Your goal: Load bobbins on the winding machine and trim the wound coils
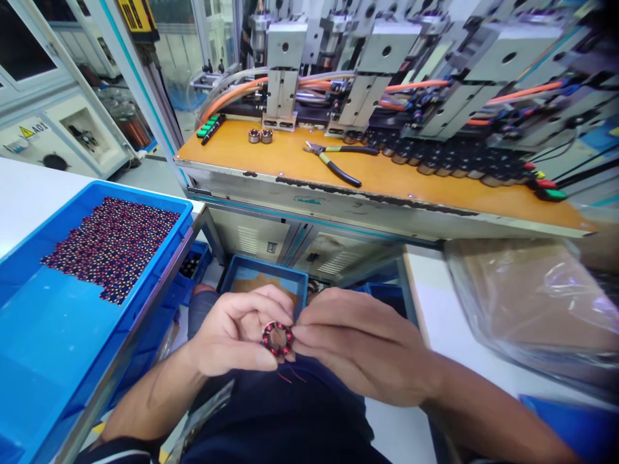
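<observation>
- I have the grip of the left hand (232, 328) clamped on a small dark red-wound ring (282, 351), near six o'clock.
- The right hand (360, 338) reaches its three o'clock edge; whether that grip pinches, I can't tell.
- I'd steady the ring, leaving its thin red wires (284, 377) hanging free.
- Nine o'clock: blue plastic tray (48, 335), part-filled with packed red-and-black rings (120, 241).
</observation>
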Demonstrator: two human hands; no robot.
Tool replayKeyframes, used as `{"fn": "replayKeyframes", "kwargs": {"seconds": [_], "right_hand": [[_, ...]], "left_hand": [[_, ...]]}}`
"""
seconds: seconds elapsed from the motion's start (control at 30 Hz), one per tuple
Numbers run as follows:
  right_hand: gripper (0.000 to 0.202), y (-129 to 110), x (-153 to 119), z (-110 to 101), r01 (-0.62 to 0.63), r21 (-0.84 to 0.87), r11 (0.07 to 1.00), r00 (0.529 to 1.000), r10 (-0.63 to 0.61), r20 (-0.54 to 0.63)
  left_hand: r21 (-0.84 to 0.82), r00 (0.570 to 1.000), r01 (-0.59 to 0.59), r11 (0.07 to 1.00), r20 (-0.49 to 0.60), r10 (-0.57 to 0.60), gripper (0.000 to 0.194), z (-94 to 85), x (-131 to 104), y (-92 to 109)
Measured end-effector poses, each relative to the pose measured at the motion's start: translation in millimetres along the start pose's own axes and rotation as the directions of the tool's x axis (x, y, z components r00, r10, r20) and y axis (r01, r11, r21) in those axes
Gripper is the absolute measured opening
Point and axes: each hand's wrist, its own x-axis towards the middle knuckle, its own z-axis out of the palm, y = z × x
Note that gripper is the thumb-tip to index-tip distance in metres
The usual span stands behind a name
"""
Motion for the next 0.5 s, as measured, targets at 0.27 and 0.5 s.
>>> {"fn": "replayKeyframes", "kwargs": {"seconds": [0.27,0.5], "right_hand": [[0.009,-3,-7,20,-0.095,0.105,0.990,0.976,0.114,-0.188],[0.010,-2,-9,22,-0.058,0.054,0.997,0.974,0.068,-0.216]], "left_hand": [[0.392,0.962,-0.252,0.885,0.004,0.273,0.047,-6.0,1,-5],[0.432,0.990,-0.039,0.901,-0.106,0.094,0.038,-9.8,-12,-3]]}}
